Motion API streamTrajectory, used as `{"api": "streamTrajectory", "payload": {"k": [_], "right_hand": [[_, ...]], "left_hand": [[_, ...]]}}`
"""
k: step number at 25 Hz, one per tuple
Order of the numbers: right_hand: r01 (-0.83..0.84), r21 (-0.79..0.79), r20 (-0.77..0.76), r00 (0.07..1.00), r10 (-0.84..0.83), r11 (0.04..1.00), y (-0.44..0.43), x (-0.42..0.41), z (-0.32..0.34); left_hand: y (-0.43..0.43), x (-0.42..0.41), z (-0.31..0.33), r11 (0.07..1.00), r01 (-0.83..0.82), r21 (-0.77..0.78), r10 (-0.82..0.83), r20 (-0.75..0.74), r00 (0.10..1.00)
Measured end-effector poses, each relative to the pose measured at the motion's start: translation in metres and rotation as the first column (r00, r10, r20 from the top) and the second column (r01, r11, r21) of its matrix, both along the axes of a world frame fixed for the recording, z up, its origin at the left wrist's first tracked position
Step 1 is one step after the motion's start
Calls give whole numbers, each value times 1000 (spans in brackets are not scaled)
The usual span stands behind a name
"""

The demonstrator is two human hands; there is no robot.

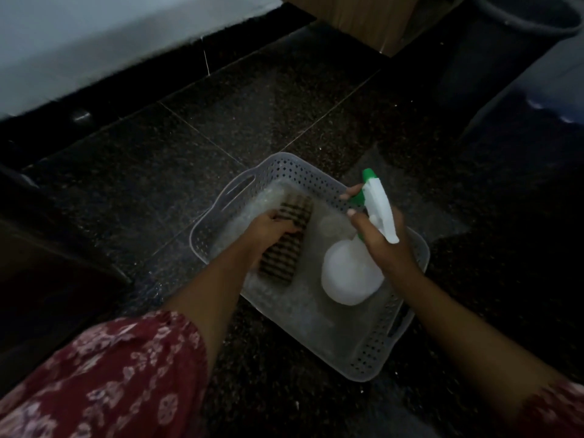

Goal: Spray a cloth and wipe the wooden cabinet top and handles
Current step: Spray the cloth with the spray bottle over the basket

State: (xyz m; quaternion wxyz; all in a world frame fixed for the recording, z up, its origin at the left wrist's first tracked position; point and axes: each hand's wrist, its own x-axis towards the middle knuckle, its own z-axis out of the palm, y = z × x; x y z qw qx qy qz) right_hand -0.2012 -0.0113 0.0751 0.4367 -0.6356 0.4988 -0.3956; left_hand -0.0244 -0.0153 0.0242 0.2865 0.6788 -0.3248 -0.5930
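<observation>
A pale perforated plastic basket (373,358) sits on the dark speckled floor. Inside it lies a folded striped cloth (286,248), brown with light bands. My left hand (268,226) reaches into the basket and closes on the cloth's upper part. My right hand (385,241) grips the neck of a white spray bottle (350,276) with a white and green trigger head (379,203); the bottle hangs over the basket's right half, with the nozzle pointing away from me. A corner of the wooden cabinet (357,17) shows at the top.
A white wall (94,42) with a black skirting runs along the upper left. A dark bucket (524,11) stands at the top right beside the cabinet. Dark furniture edges the left side. My red floral sleeve (104,374) fills the lower left.
</observation>
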Motion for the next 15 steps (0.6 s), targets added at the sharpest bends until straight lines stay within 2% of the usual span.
{"api": "streamTrajectory", "payload": {"k": [2,5,9,12,15], "right_hand": [[-23,115,76,997,14,993,-4,5,4],[-93,359,36,996,86,929,0,17,6],[-107,504,78,994,78,857,6,30,10],[5,515,-15,1000,4,857,2,30,11],[-56,539,-10,997,73,841,-1,33,19]], "left_hand": [[0,2,4,981,-171,89,190,-308,932],[-1,2,12,956,-245,164,295,-523,800],[2,4,21,965,-219,143,261,-595,761],[2,6,22,962,-217,166,273,-593,758],[3,5,25,965,-196,175,262,-586,767]]}}
